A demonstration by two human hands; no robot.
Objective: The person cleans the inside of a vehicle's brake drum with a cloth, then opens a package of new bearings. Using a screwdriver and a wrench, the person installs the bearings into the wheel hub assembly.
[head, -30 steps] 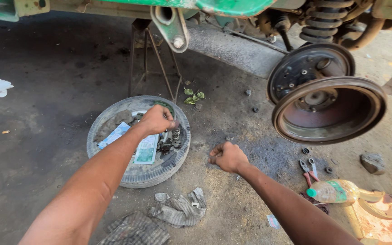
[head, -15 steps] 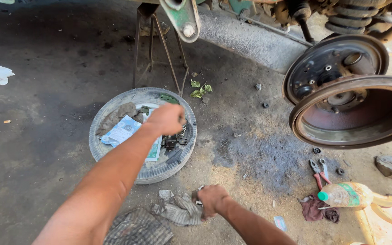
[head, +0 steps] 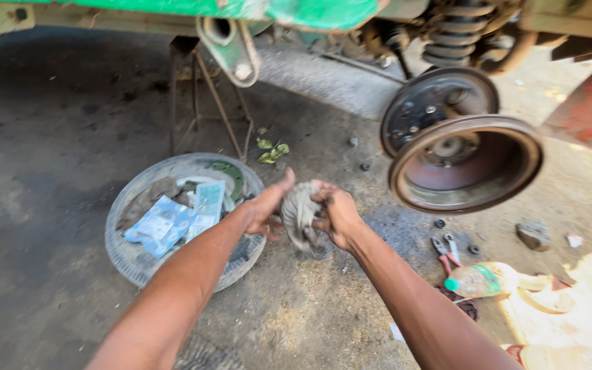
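Both hands, the left hand (head: 266, 209) and the right hand (head: 338, 214), clutch a dirty grey rag (head: 300, 218) between them, just right of the round basket (head: 126, 255). The brake drum (head: 466, 164) hangs further right, pliers (head: 445, 250) below it.

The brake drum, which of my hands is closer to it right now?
Right. Your right hand grips the grey rag just left of the brake drum; your left hand holds the rag's far side, farther off.
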